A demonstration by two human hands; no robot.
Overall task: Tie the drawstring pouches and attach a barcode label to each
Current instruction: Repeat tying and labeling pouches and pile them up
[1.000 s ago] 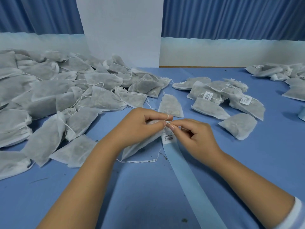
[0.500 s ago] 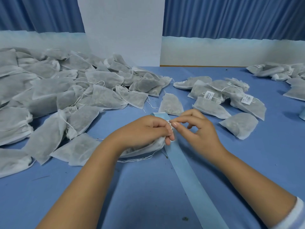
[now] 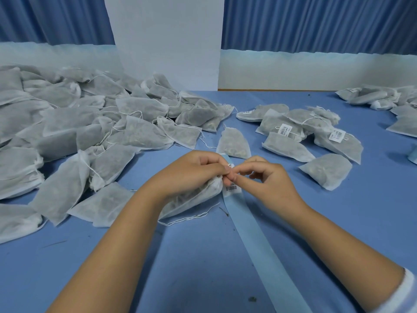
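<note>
My left hand [image 3: 191, 172] grips the gathered neck of a white drawstring pouch [image 3: 189, 201] that lies on the blue table. My right hand [image 3: 266, 179] meets it at the pouch mouth, fingertips pinching the string or label there. A white barcode label [image 3: 231, 189] hangs just below the fingertips, over a pale blue backing strip [image 3: 259, 240] that runs toward me. The pouch's loose drawstring [image 3: 189, 219] trails on the table below my left wrist.
A large heap of pouches [image 3: 79, 132] fills the left side. Several labelled pouches [image 3: 300, 134] lie at the right middle, more pouches [image 3: 383, 98] at the far right. One single pouch [image 3: 233, 143] lies just beyond my hands. A white panel [image 3: 167, 41] stands behind.
Both hands stay joined at the pouch mouth. The barcode label, hidden half a second ago, shows again below my fingertips. My right hand's fingers have curled in closer.
</note>
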